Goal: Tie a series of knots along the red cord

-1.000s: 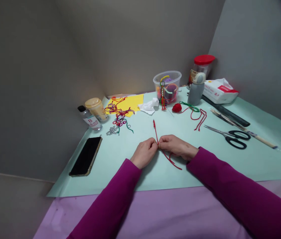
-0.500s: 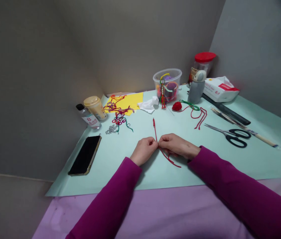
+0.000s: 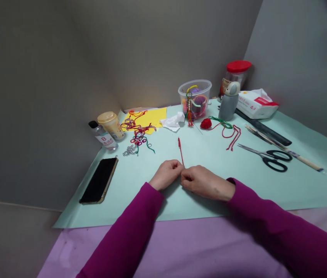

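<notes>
The left hand (image 3: 166,175) and right hand (image 3: 205,183) meet near the middle of the pale green paper-covered tabletop (image 3: 140,200), their fingers pinched closed on a thin red cord (image 3: 181,151), which runs away from them toward the far side. Black-handled steel scissors (image 3: 276,161) lie well off to the right, and a black smartphone (image 3: 99,180) lies to the left.

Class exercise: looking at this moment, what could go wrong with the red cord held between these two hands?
The red cord is held only at a pinch between the left hand and right hand, so it might slip free. Its loose end, lying on the pale green mat, could also snag on the tangled threads.
</notes>
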### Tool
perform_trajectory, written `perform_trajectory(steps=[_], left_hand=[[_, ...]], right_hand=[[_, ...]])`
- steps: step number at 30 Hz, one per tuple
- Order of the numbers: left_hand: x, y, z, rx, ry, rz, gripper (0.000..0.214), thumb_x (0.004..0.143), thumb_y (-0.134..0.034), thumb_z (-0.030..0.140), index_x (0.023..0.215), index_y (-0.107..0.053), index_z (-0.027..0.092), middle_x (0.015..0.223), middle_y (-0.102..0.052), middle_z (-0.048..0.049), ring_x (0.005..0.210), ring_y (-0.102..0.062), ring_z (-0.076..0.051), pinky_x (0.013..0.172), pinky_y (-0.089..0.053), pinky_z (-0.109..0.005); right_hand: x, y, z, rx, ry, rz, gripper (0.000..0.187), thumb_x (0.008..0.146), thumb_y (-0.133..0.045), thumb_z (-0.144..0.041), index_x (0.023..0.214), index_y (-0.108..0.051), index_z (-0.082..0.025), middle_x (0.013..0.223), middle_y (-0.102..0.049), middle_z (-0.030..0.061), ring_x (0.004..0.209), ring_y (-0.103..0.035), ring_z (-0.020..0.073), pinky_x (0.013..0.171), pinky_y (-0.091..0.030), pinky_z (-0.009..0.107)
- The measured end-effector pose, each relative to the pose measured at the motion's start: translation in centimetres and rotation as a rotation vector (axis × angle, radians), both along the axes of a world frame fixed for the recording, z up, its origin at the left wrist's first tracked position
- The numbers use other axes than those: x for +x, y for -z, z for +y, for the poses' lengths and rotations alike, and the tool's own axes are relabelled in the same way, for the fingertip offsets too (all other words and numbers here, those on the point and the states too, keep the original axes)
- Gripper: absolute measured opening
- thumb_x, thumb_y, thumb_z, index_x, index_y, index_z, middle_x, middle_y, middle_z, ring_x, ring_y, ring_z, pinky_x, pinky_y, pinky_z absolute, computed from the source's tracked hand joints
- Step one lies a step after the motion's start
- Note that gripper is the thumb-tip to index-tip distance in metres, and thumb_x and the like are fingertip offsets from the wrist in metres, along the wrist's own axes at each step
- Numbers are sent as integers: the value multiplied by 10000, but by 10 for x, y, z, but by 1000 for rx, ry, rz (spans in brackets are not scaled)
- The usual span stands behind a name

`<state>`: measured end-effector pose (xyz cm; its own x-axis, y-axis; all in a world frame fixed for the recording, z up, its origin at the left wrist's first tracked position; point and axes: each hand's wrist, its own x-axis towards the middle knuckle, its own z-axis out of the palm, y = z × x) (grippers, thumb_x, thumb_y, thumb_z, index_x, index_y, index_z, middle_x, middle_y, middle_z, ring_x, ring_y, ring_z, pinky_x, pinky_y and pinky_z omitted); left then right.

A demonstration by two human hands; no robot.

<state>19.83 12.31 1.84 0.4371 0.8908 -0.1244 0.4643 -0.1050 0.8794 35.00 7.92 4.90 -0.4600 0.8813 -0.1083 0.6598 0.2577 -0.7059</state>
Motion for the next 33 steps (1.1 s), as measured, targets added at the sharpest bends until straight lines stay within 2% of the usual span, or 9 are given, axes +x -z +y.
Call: perform_trajectory(steps=[7, 9, 13, 16, 20, 24, 26, 30, 33], left_hand=[[-2, 3, -1, -85, -6, -42, 172, 712, -529, 300, 693, -568, 134, 647, -558, 1, 594, -474, -99, 548, -368, -209], [-3, 4, -1, -87, -1, -84, 170, 709, -531, 290, 695, -567, 125, 653, -554, -2, 601, -475, -98, 554, -371, -208], [-3, 2, -1, -105, -11, -93, 175, 719, -522, 296, 701, -555, 125, 625, -509, 15, 568, -432, -82, 541, -345, -198], [-3, 1, -1, -130, -4, -75, 173, 733, -513, 302, 709, -540, 134, 625, -497, 18, 549, -412, -75, 528, -329, -196], [-3, 1, -1, -121, 7, -97, 189, 745, -514, 317, 728, -546, 131, 634, -500, 15, 553, -407, -75, 534, -329, -200], [-4, 2, 0, -109, 19, -117, 193, 739, -520, 318, 729, -552, 129, 647, -516, 9, 566, -419, -80, 551, -343, -207], [-4, 2, 0, -107, 23, -116, 189, 740, -518, 316, 730, -550, 130, 642, -509, 12, 568, -419, -81, 550, -346, -207], [-5, 2, 1, -93, 17, -87, 157, 731, -516, 293, 714, -537, 138, 619, -464, 28, 558, -395, -76, 512, -316, -190], [-5, 1, 0, -71, 18, -65, 142, 727, -507, 281, 698, -527, 143, 610, -460, 29, 555, -401, -77, 508, -315, -187]], right_hand=[[-9, -15, -20, -94, -158, 37, 229, 745, -478, -207, 521, -435, -187, 476, -406, -36, 472, -346, 92, 462, -224, 253], [-7, -17, -16, -72, -51, 109, 227, 761, -464, -202, 535, -445, -187, 482, -412, -36, 481, -369, 93, 464, -244, 244], [1, -7, 7, 37, 345, 335, 67, 758, -483, -186, 711, -530, -190, 635, -518, -16, 583, -472, 115, 504, -352, 226], [7, 6, 20, -206, 460, 506, 129, 733, -524, -181, 862, -532, -183, 728, -565, 10, 581, -525, 129, 471, -424, 235], [9, 9, 21, -547, 376, 632, 117, 775, -506, -185, 889, -514, -161, 654, -586, 31, 511, -533, 125, 414, -454, 233], [10, 6, 19, -629, 347, 623, 82, 782, -496, -166, 864, -505, -166, 625, -585, 12, 433, -504, 89, 358, -411, 190], [10, 7, 20, -612, 338, 611, 66, 770, -506, -163, 836, -501, -174, 600, -553, -16, 404, -463, 71, 330, -358, 175], [10, 13, 23, -540, 341, 524, 60, 750, -483, -138, 705, -479, -177, 470, -391, -79, 353, -280, 41, 314, -182, 172], [10, 16, 25, -478, 355, 494, 86, 730, -495, -150, 653, -469, -174, 474, -353, -84, 380, -248, 41, 344, -144, 189]])
